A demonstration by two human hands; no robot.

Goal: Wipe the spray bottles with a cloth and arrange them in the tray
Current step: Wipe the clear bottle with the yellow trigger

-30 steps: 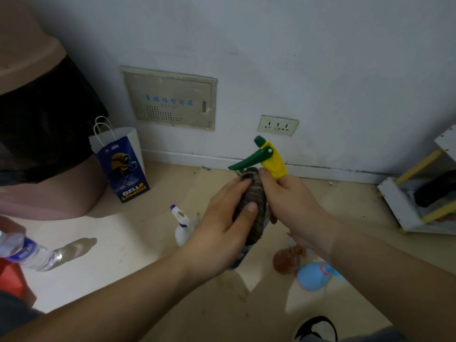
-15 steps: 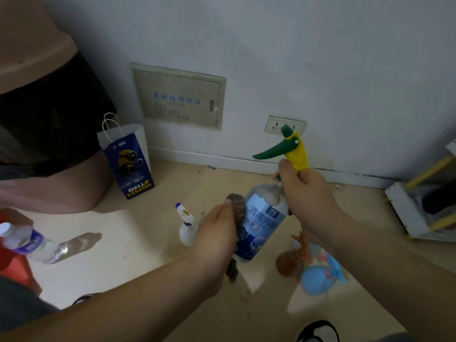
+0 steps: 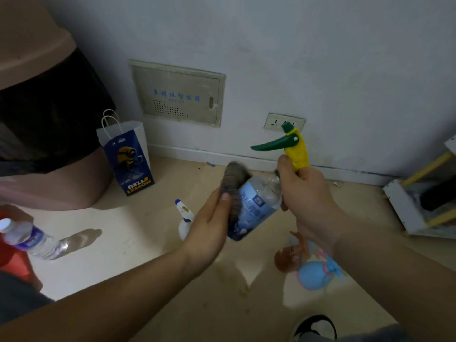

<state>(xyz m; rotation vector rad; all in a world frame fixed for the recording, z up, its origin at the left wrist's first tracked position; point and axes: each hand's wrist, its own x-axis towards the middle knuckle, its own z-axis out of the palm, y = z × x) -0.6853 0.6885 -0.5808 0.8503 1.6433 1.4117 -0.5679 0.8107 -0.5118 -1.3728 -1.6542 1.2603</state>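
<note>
Task overall: I'd judge it early to midway. One bottle is being wiped, three more wait on the ground, and none has reached a tray that I can see.
Floor (image 3: 123, 255): pale boards that carry all the waiting sprayers, just below the hands.
Rack (image 3: 399, 208): white with yellow bars, at the right edge by the wall. I cannot tell whether this is the tray. Only something dark shows inside it, no sprayer.
Spray bottle (image 3: 259, 206): clear with a blue label and a yellow-and-green trigger head. It is up in the air between both hands, tilted, head high and base low towards the person.
Waiting sprayers: a white sprayer (image 3: 183, 218) stands just left of the hands. A brown sprayer (image 3: 286, 260) and a blue sprayer (image 3: 312, 274) lie touching each other under the right forearm. I'd say all three have yet to be wiped and placed.
Right hand (image 3: 306, 193): the grip is clamped round the neck just under the yellow head, fingers curled tight.
Left hand (image 3: 209, 233): the grip is closed on the cloth, thumb laid over it, pressing it against the bottle's side.
Cloth (image 3: 233, 183): grey and bunched, touching the bottle's shoulder and the edge of its label.
</note>
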